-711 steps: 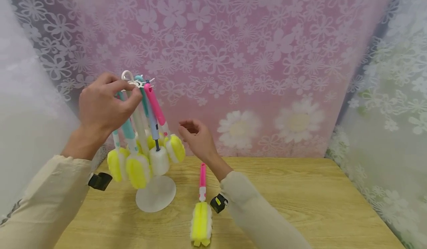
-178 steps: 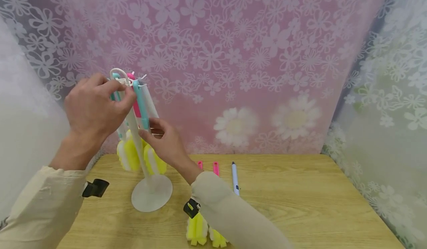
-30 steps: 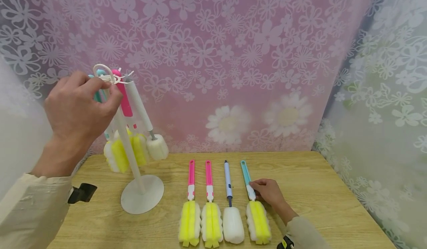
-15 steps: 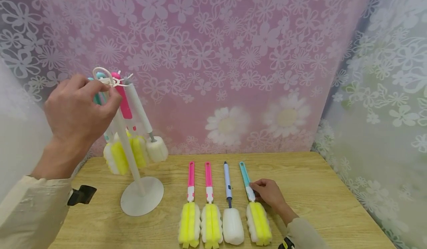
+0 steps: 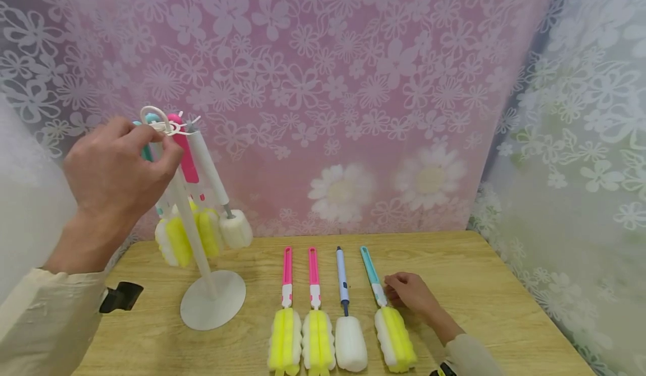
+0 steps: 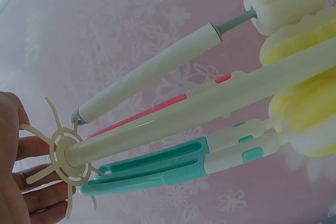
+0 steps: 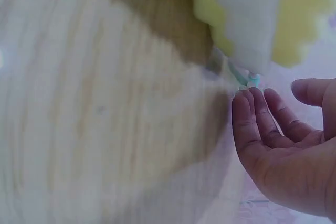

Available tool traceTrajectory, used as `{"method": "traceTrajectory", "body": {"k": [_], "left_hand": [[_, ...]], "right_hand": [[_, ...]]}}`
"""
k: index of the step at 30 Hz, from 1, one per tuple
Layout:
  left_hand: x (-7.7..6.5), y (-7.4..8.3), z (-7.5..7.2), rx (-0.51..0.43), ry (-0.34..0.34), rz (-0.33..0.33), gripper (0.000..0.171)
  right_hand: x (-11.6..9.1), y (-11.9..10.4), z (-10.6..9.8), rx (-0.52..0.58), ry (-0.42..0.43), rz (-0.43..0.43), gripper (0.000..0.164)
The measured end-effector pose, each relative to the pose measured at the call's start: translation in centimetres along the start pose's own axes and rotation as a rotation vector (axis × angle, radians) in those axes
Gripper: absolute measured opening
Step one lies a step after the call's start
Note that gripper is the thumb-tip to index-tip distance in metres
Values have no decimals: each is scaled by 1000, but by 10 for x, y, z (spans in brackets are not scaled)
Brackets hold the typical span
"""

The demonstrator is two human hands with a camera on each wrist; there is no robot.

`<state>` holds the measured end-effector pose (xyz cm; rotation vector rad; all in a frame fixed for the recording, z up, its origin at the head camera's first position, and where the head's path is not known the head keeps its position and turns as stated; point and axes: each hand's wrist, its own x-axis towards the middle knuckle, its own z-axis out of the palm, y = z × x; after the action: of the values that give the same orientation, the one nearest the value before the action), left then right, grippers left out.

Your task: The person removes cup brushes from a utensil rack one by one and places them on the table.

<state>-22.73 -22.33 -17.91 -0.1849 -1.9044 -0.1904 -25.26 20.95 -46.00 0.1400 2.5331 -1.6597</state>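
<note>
My left hand (image 5: 118,168) grips the hook ring at the top of a white rack (image 5: 214,303) at the left of the table. From its hooks hang a white-handled bottle brush (image 5: 209,168), a pink-handled sponge brush (image 5: 188,163) and two teal-handled sponge brushes (image 6: 157,171). My right hand (image 5: 411,295) holds nothing, its fingers loosely bent beside the handle of a teal sponge brush (image 5: 370,269) lying on the table. Left of that brush lie a light-blue-handled brush (image 5: 342,275) with a white head and two pink-handled sponge brushes (image 5: 314,269), side by side, heads toward me.
The wooden table (image 5: 454,264) reaches a pink flower-patterned curtain (image 5: 353,101) at the back. A pale flowered curtain (image 5: 580,196) hangs along the right side. The rack's round base stands left of the row of brushes.
My right hand has let go of the teal sponge brush's handle and shifted slightly right; the brush has turned a little. My left hand keeps its grip on the rack's top.
</note>
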Motion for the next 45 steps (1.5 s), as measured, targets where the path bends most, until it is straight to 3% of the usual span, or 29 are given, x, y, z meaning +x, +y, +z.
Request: {"method": "traceTrajectory", "body": {"k": [11,19,26,33,39,45], "left_hand": [[-1,-2,-3,-1,-49,6,35],[-1,-4,-4,-5,-76,2,34],[-1,-5,-5,5,-81,28,32],[-2,-6,-7,7,-145,15,27],[-1,-7,-6,-10,-121,42,21],[0,-8,-8,-40,-167,21,23]], "right_hand": [[-4,-24,-18,18,-33,-71,37],[1,-52,-17,23,-29,-151,36],[7,-80,-3,65,-24,-197,36],[7,-108,20,106,-43,-248,26],[9,-131,39,128,-68,-313,21],[8,-152,57,155,-126,-342,22]]}}
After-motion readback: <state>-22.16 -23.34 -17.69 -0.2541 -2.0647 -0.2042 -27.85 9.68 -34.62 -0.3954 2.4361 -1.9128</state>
